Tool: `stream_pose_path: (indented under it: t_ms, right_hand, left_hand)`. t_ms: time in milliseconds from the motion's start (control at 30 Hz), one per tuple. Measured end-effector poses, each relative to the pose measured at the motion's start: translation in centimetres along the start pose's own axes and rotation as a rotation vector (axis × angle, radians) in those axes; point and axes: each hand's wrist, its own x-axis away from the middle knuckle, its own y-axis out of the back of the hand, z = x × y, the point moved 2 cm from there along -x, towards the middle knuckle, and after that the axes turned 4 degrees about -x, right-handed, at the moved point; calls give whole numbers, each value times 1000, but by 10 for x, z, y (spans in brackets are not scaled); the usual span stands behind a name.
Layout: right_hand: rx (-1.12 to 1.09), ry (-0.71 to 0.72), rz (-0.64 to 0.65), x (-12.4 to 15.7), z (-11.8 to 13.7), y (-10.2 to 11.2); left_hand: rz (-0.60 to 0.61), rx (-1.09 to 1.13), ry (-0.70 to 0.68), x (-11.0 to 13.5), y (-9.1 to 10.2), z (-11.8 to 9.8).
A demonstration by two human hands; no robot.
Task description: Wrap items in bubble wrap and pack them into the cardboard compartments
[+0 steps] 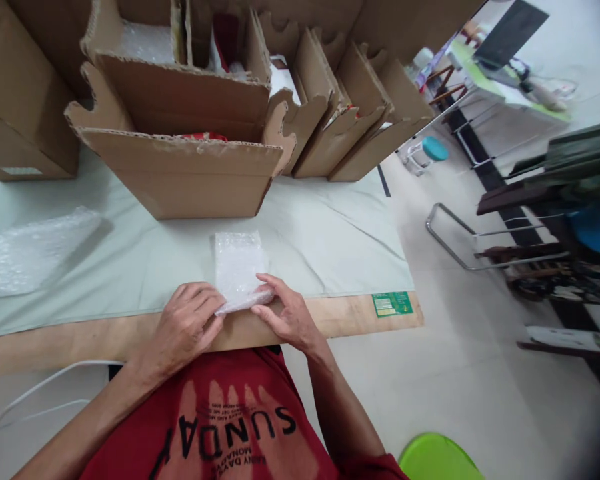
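Note:
A small flat piece of bubble wrap (239,263) lies on the pale cloth near the table's front edge, its near end raised in a fold. At that fold's left corner, my left hand (193,317) pinches the plastic between thumb and fingers. My right hand (289,313) grips the right end of the same fold, thumb below and fingers above. Whether anything is inside the wrap I cannot tell.
Beyond the wrap stands a cardboard box (180,170) with several more cardboard bins behind it. A larger bubble wrap sheet (35,253) lies at the left. A green label (393,304) is on the wooden table edge (350,320). Stools stand on the floor.

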Motion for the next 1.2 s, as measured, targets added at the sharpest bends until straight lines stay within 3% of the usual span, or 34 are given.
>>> stream_pose_path:
  t_ms: [233,300,400,467,533,633,767,933,1067,1133,1200]
  right_hand:
    - [3,-154,-91,-7,-9,-9]
    - [69,-109,-159,-8,-8,-11]
    - [254,69,-279,-4,0,-9]
    - [377,191,-211,-1,6,-8]
    - [464,269,-36,-3,7,-10]
    - [502,287,123,-11,4,-13]
    - [342,197,66,-23,4,-10]
    - [-47,-80,-30,-23,11,-9]
    - [-466,-263,79,-15,15,-25]
    - [-473,-278,70,-11,15,-27]
    - [-314,-226,-55,-9,15,-21]
  left_hand:
    - [-71,192,274,3,-9,8]
    - [-59,210,406,0,-11,11]
    - [-30,211,579,-7,-13,14]
    - [10,213,642,-13,-14,14]
    - [45,214,680,-18,-14,14]
    - [56,236,730,-21,-12,14]
    - [-56,471,904,-12,-1,13]
    - [-137,1145,1174,-6,3,1]
    - [-147,1434,1150,-15,-9,-7]
    - [-153,1474,1143,-16,-15,-7]
    - [-175,1424,1129,-14,-16,-6]
